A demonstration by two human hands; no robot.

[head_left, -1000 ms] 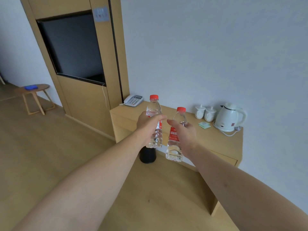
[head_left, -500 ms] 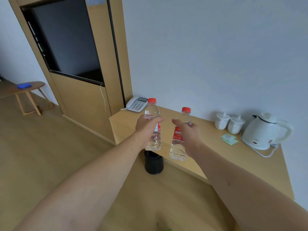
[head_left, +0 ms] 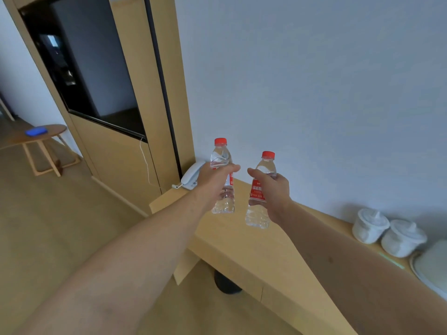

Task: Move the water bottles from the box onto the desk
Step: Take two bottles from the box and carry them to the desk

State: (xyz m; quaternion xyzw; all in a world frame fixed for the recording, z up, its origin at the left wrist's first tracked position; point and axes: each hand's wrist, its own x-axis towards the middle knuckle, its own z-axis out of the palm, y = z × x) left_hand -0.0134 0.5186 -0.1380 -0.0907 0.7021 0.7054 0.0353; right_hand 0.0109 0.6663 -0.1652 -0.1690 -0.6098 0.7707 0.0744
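Observation:
I hold two clear water bottles with red caps and red labels, both upright and above the light wooden desk [head_left: 244, 247]. My left hand [head_left: 214, 180] grips the left bottle [head_left: 221, 155] around its middle. My right hand [head_left: 274, 192] grips the right bottle [head_left: 257, 213] at its label, slightly lower and nearer to me. The bottoms of both bottles hang a little above the desk's left end. No box is in view.
A white telephone [head_left: 191, 176] lies at the desk's far left corner. Two white lidded cups [head_left: 387, 232] and part of a white kettle [head_left: 433, 267] stand at the right. A dark bin [head_left: 226, 284] sits under the desk. A wooden wall unit and a side table [head_left: 41, 139] are on the left.
I have come closer to the desk. Both bottles, still in my hands, have moved forward from in front of the desk's edge to above its left end.

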